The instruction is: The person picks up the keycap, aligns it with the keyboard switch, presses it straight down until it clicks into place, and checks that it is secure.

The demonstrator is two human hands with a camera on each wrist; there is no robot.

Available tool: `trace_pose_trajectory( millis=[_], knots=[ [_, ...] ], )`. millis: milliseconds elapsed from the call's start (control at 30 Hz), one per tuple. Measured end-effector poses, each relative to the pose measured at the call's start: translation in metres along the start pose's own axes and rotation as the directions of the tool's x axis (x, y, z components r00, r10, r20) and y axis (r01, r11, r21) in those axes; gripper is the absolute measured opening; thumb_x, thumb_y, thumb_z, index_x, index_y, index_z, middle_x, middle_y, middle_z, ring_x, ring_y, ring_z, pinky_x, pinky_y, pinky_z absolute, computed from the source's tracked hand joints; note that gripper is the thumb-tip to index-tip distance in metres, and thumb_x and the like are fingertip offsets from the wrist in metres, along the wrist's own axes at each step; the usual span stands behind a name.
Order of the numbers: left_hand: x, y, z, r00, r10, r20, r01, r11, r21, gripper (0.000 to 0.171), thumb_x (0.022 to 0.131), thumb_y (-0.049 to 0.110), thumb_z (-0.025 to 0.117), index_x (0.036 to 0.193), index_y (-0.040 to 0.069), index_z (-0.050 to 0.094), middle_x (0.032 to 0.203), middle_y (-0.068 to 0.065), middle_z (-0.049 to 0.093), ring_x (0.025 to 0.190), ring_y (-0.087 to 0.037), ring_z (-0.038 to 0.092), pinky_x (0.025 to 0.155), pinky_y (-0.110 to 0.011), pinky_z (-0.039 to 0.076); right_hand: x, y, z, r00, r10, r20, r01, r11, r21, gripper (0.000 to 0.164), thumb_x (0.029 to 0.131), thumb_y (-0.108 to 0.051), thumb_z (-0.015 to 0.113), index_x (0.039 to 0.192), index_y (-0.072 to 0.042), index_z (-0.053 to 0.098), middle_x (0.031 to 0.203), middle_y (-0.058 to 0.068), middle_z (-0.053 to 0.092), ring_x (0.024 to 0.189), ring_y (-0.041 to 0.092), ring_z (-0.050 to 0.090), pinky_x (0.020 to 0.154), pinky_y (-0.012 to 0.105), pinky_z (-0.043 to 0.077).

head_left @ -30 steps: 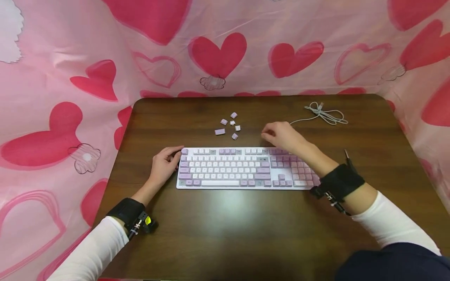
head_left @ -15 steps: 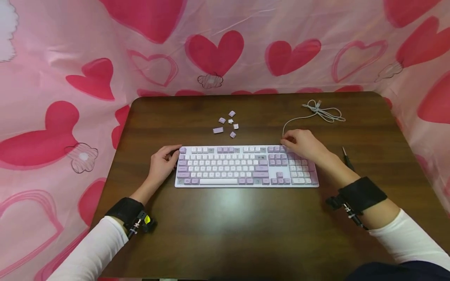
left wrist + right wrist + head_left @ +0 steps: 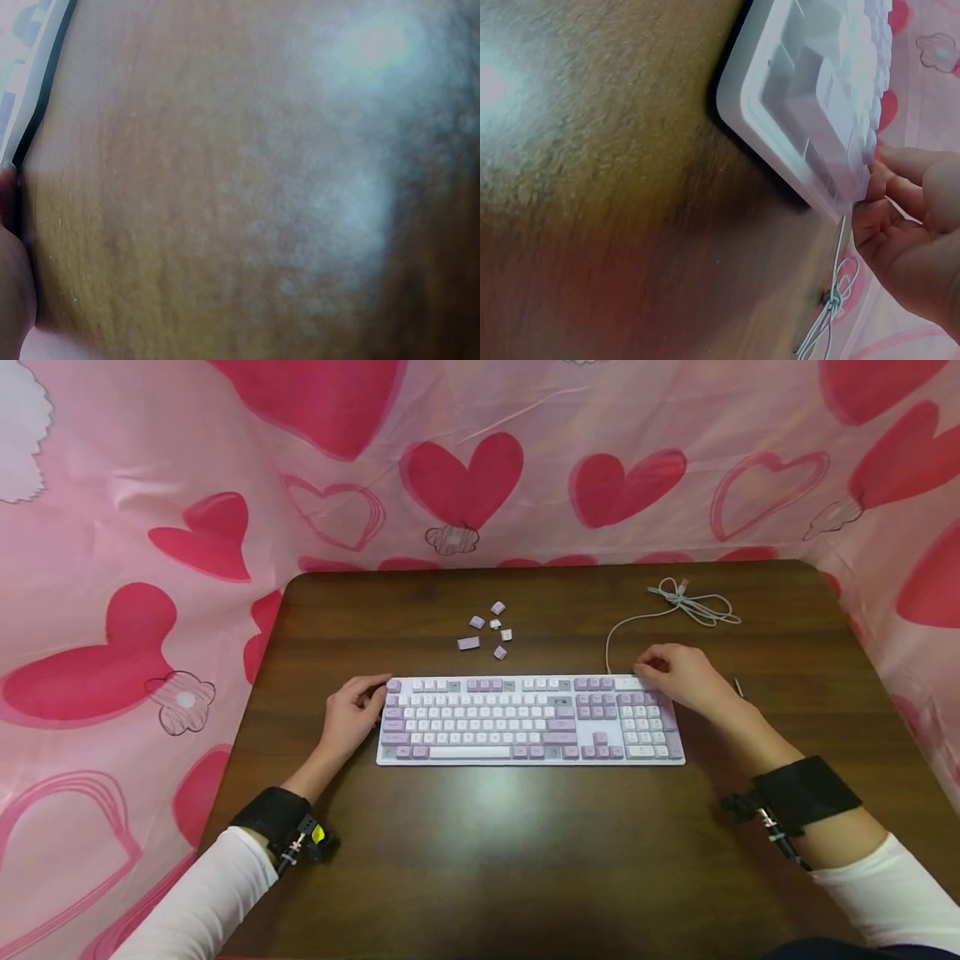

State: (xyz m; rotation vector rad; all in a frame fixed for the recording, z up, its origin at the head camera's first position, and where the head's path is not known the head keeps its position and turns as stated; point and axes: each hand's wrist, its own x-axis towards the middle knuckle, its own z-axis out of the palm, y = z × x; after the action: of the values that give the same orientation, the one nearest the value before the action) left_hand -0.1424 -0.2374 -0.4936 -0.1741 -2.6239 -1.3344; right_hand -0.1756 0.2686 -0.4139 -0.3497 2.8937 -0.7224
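A white and lilac keyboard (image 3: 480,762) lies flat on the brown table, its near edge towards the person. At its far left corner my left hand (image 3: 348,714) holds the edge, with a finger at the top and the thumb beside it. My right hand (image 3: 690,677) grips the far edge near the right corner, fingers curled. The right wrist view shows these curled fingertips (image 3: 885,169) against the keyboard's end (image 3: 772,135); their undersides are partly hidden. In the left wrist view only a strip of the keyboard (image 3: 41,71) and part of the hand (image 3: 15,292) show.
Several loose lilac and white keycaps (image 3: 468,643) lie behind the keyboard. The keyboard's white cable (image 3: 697,607) is bundled at the back right. A thin dark tool (image 3: 738,687) lies partly hidden behind the right forearm. Pink heart-patterned cloth (image 3: 465,485) surrounds the table.
My right hand has moved right along the keyboard's far edge, from beside the cable to near the right corner, uncovering the cable. The left hand and keyboard have stayed in place.
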Motion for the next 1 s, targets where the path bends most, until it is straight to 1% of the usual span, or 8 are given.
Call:
trace_pose_trajectory(
  millis=[100,200,367,467,600,700,800,1000],
  knots=[
    [0.001,-0.001,-0.001,1.000,-0.013,0.007,0.013,1.000,0.005,0.024,0.091,0.020,0.061,0.114,0.018,0.068,0.094,0.000,0.060,0.052,-0.014,0.052,0.043,-0.021,0.044,0.002,-0.003,0.001,0.999,-0.034,0.003,0.034,0.999,-0.009,0.019,0.091,-0.024,0.060,0.095,-0.007,0.068,0.085,0.008,0.065,0.079,0.025,0.055,0.073,0.042,0.042],
    [0.000,-0.001,-0.001,1.000,-0.027,0.015,0.027,1.000,0.014,0.024,0.091,0.022,0.061,0.114,0.020,0.068,0.093,0.002,0.059,0.052,-0.014,0.052,0.043,-0.023,0.045,0.010,-0.013,0.004,0.998,-0.068,0.010,0.069,0.997,-0.031,0.017,0.090,-0.022,0.061,0.093,-0.006,0.068,0.085,0.008,0.065,0.077,0.024,0.056,0.073,0.042,0.044],
    [0.002,-0.001,-0.003,1.000,-0.013,0.002,0.013,1.000,0.005,0.024,0.091,0.021,0.062,0.113,0.018,0.068,0.092,0.003,0.059,0.051,-0.013,0.051,0.042,-0.023,0.044,0.042,-0.047,0.012,0.984,-0.173,0.039,0.174,0.984,-0.047,0.014,0.088,-0.018,0.064,0.095,-0.006,0.068,0.088,0.008,0.067,0.080,0.023,0.059,0.075,0.042,0.047],
    [0.002,-0.001,-0.005,1.000,-0.007,-0.004,0.007,1.000,-0.006,0.023,0.090,0.018,0.062,0.113,0.017,0.068,0.092,0.002,0.059,0.050,-0.013,0.051,0.041,-0.022,0.044,0.067,-0.076,0.018,0.952,-0.298,0.072,0.301,0.953,-0.042,0.014,0.088,-0.017,0.065,0.096,-0.006,0.068,0.092,0.008,0.067,0.083,0.022,0.061,0.075,0.040,0.048],
    [0.001,-0.001,-0.005,1.000,-0.010,-0.007,0.010,1.000,0.002,0.024,0.090,0.018,0.062,0.113,0.018,0.068,0.092,0.002,0.058,0.050,-0.012,0.050,0.041,-0.022,0.043,0.097,-0.113,0.031,0.900,-0.417,0.129,0.424,0.905,-0.029,0.013,0.088,-0.016,0.065,0.097,-0.008,0.068,0.094,0.005,0.066,0.083,0.019,0.060,0.074,0.036,0.049],
    [-0.001,-0.001,-0.002,1.000,0.001,-0.004,-0.001,1.000,-0.001,0.024,0.090,0.017,0.062,0.114,0.017,0.068,0.092,0.000,0.058,0.049,-0.012,0.050,0.041,-0.022,0.043,0.112,-0.133,0.045,0.875,-0.451,0.179,0.462,0.886,-0.027,0.013,0.088,-0.016,0.064,0.098,-0.007,0.067,0.095,0.004,0.064,0.082,0.018,0.058,0.074,0.033,0.048],
    [-0.002,-0.001,0.001,1.000,0.013,0.006,-0.013,1.000,-0.010,0.024,0.090,0.017,0.062,0.114,0.016,0.068,0.094,-0.001,0.059,0.049,-0.012,0.050,0.041,-0.022,0.043,0.122,-0.146,0.060,0.855,-0.470,0.218,0.495,0.866,-0.076,0.015,0.088,-0.015,0.065,0.100,-0.006,0.065,0.095,0.006,0.061,0.083,0.018,0.057,0.072,0.031,0.049],
    [-0.005,0.003,-0.001,1.000,0.026,0.002,-0.026,1.000,-0.011,0.023,0.090,0.017,0.062,0.112,0.015,0.068,0.096,0.000,0.060,0.048,-0.011,0.050,0.041,-0.022,0.043,0.141,-0.168,0.083,0.800,-0.544,0.253,0.596,0.771,-0.225,0.020,0.088,-0.017,0.065,0.102,-0.005,0.060,0.095,0.009,0.055,0.084,0.019,0.056,0.072,0.031,0.050]
  ],
)
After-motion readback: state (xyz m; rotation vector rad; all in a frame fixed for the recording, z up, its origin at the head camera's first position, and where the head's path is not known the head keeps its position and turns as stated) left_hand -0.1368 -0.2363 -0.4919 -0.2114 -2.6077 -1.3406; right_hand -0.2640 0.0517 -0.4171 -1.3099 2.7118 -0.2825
